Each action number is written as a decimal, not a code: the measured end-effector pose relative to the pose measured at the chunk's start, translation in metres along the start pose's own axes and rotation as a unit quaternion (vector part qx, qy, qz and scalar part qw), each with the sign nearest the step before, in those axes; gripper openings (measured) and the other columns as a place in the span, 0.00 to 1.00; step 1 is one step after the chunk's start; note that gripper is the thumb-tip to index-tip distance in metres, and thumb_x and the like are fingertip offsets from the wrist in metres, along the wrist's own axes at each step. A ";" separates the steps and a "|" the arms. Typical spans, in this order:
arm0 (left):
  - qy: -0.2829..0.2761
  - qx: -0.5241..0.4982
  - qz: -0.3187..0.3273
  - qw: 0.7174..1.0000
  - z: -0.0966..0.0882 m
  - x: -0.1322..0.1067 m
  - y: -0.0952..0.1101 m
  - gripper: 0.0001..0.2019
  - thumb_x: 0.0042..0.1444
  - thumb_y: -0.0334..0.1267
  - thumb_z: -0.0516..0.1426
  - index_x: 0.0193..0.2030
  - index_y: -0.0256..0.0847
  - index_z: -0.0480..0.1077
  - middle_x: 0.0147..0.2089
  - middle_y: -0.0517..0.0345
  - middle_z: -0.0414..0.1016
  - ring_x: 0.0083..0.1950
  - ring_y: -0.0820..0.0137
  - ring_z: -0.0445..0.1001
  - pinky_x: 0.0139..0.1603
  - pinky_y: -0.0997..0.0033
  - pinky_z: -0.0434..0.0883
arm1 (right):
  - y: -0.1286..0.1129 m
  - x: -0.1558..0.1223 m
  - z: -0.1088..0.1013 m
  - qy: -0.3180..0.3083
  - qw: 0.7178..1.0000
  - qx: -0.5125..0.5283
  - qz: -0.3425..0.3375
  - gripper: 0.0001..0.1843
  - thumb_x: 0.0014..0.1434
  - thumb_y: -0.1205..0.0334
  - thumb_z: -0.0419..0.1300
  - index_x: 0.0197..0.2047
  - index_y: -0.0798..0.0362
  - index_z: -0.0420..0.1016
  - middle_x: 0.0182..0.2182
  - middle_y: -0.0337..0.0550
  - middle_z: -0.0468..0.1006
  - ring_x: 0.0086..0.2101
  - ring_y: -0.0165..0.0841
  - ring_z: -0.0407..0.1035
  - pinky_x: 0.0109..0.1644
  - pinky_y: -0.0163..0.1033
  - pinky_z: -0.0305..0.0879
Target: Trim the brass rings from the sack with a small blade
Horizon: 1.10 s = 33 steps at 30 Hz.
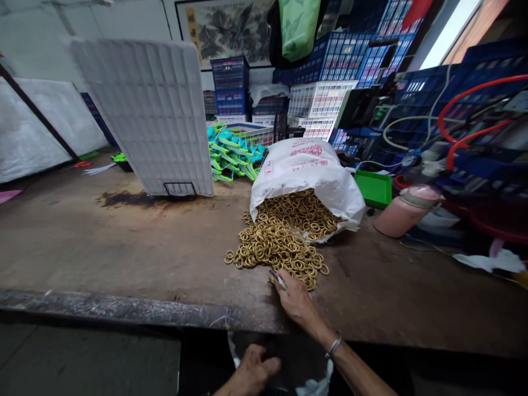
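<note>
A white woven sack (307, 170) lies on its side on the worn wooden bench (124, 247), and a heap of brass rings (280, 242) spills out of its mouth. My right hand (295, 300) rests on the bench at the near edge of the heap, its fingers closed round a thin metal rod (277, 278) that points into the rings. My left hand (251, 371) is below the bench edge, its fingers curled on a white bag (317, 385) in my lap.
A white moulded tray (152, 115) stands upright on a wire stand at the back. Teal and green plastic parts (233, 151) lie behind it. A green tray (374, 188), a pink flask (406, 212) and red hoses (466, 118) crowd the right. Blue and white crates (330, 71) stack against the wall.
</note>
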<state>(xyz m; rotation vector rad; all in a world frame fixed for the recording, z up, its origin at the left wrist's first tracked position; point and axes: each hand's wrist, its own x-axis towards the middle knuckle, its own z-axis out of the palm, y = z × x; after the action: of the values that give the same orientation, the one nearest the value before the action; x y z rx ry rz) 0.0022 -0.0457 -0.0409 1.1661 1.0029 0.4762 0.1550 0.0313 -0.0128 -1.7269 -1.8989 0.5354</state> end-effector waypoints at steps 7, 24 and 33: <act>0.052 -0.086 0.010 0.995 0.001 -0.006 0.040 0.18 0.48 0.52 0.52 0.23 0.37 0.63 0.16 0.64 0.62 0.14 0.79 0.55 0.15 0.79 0.55 | 0.006 -0.013 -0.006 -0.034 0.942 0.322 0.090 0.12 0.54 0.53 0.47 0.25 0.52 0.58 0.15 0.29 0.54 0.17 0.23 0.49 0.21 0.30 0.49; 0.033 0.217 0.076 0.973 0.013 0.004 -0.013 0.16 0.44 0.39 0.56 0.42 0.39 0.68 0.37 0.51 0.71 0.39 0.64 0.66 0.41 0.67 0.60 | 0.009 -0.030 -0.007 -0.026 0.918 0.376 0.127 0.14 0.51 0.50 0.51 0.26 0.53 0.60 0.14 0.28 0.54 0.15 0.21 0.46 0.17 0.28 0.44; 0.157 -0.029 0.076 0.984 0.017 0.001 0.044 0.13 0.49 0.47 0.52 0.34 0.39 0.63 0.20 0.66 0.61 0.17 0.78 0.57 0.17 0.79 0.55 | -0.002 -0.042 -0.020 -0.082 0.924 0.368 0.067 0.16 0.54 0.49 0.49 0.26 0.53 0.60 0.16 0.29 0.56 0.18 0.22 0.49 0.20 0.29 0.48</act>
<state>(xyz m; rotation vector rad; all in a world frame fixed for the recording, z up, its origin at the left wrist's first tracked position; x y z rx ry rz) 0.0245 -0.0381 -0.0001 1.1407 1.1652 0.8245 0.1686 -0.0115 -0.0002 -1.3256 -1.3978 1.2870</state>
